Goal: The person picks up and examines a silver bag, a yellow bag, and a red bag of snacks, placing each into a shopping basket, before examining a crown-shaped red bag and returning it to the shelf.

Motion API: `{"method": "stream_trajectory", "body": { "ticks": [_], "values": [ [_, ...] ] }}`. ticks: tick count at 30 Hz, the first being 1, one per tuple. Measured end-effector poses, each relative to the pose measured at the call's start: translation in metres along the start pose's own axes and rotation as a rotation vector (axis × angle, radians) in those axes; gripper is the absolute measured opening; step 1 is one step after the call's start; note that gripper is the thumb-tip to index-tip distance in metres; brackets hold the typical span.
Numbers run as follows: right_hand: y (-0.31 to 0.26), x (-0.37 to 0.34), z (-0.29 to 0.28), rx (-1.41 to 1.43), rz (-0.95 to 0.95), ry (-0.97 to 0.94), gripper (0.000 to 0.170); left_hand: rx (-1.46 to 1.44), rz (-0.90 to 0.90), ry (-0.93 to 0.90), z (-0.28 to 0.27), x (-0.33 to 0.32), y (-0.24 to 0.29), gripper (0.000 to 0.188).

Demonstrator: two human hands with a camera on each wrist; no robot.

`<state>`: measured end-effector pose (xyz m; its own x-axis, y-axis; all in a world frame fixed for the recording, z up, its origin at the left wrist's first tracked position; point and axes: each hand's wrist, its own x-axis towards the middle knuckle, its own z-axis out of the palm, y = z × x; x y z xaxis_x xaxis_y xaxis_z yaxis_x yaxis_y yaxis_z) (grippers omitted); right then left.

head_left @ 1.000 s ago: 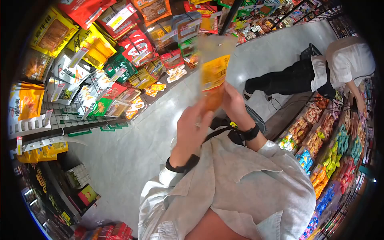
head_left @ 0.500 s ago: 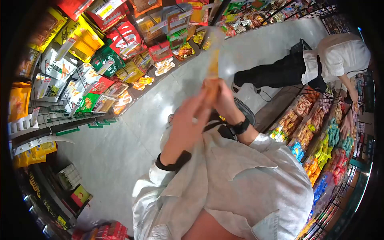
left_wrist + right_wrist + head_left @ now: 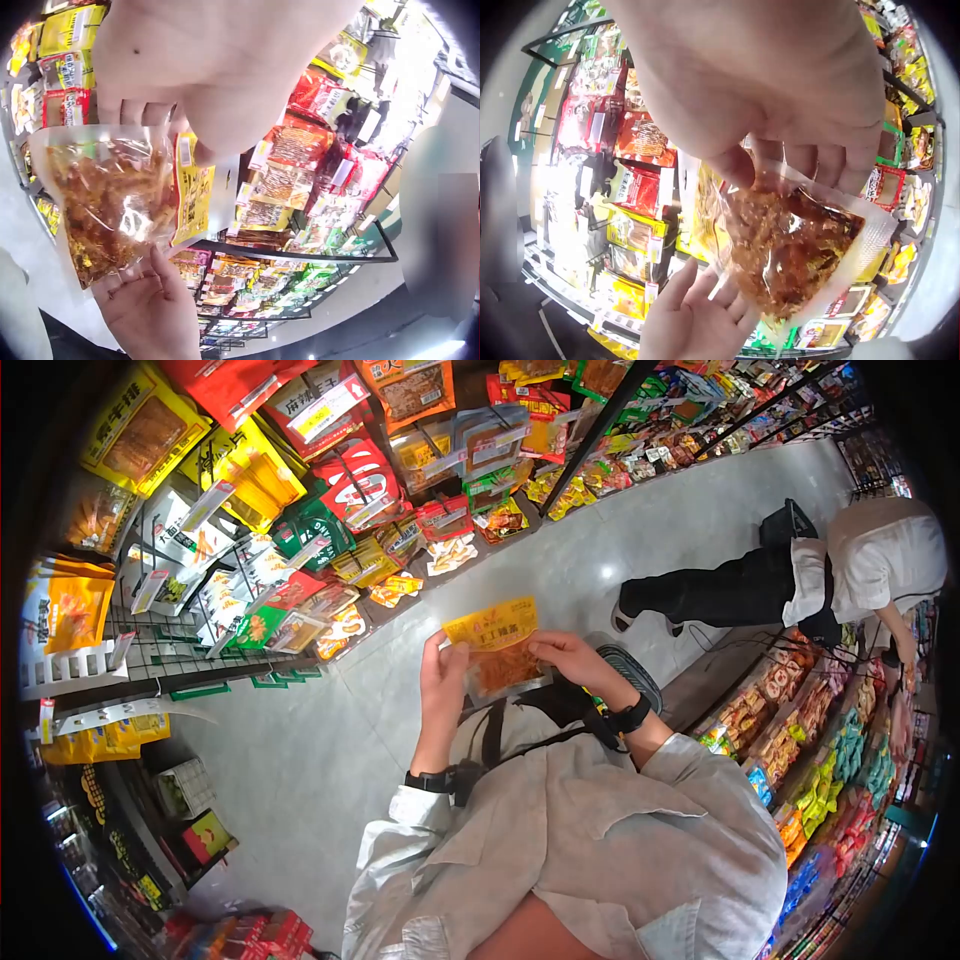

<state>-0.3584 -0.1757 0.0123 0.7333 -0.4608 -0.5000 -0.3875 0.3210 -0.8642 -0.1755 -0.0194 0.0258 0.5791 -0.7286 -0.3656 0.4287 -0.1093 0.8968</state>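
Note:
In the head view, a flat clear snack packet (image 3: 503, 672) with a yellow label is held level between both hands in front of the chest. Reddish-brown pieces show through its plastic. My left hand (image 3: 440, 685) pinches the left edge, thumb on top and fingers mostly hidden behind. The right hand (image 3: 580, 662) grips the opposite edge, its thumb beside the label. Both wrist views show the filled side of the packet (image 3: 112, 199) close up, with a glare spot on the plastic. A dark band (image 3: 430, 782) circles the left wrist.
Racks of hanging snack packets (image 3: 365, 485) with price tags line the left and top. Bins of wrapped sweets (image 3: 770, 685) run along the right. A person in a white top (image 3: 885, 555) bends over those bins. A dark basket (image 3: 632, 678) sits just beyond my right hand.
The packet was raised, blurred and turned edge-on; now it is lower, with its label facing up. My left hand has shifted to its left edge, spreading the hands apart.

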Motion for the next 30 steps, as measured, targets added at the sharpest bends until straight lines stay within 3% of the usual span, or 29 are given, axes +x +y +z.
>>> {"method": "stream_trajectory", "body": {
  "ticks": [5, 13, 14, 16, 19, 26, 30],
  "values": [
    [0.001, 0.022, -0.048, -0.032, -0.03, -0.068, 0.029, -0.02, 0.004, 0.014, 0.042, 0.027, -0.001, 0.014],
    [0.012, 0.058, -0.149, 0.098, -0.138, 0.047, 0.024, 0.213, 0.109, 0.172, 0.052, 0.121, -0.045, 0.02],
    [0.004, 0.068, -0.164, 0.119, -0.093, 0.044, 0.023, 0.269, 0.011, 0.181, 0.044, 0.134, -0.05, 0.019],
    [0.005, 0.06, -0.179, 0.175, 0.03, 0.047, 0.022, 0.228, -0.003, 0.213, 0.034, 0.16, -0.062, 0.018],
    [0.014, 0.069, -0.199, 0.237, 0.002, 0.022, 0.022, 0.137, -0.003, 0.255, 0.024, 0.195, -0.069, 0.016],
    [-0.006, 0.09, -0.222, 0.283, 0.075, 0.214, 0.021, -0.095, -0.032, 0.298, 0.004, 0.268, -0.071, 0.015],
    [-0.023, 0.103, -0.229, 0.325, 0.067, 0.329, 0.02, -0.088, -0.256, 0.363, -0.001, 0.314, -0.073, 0.013]
  ]
}}
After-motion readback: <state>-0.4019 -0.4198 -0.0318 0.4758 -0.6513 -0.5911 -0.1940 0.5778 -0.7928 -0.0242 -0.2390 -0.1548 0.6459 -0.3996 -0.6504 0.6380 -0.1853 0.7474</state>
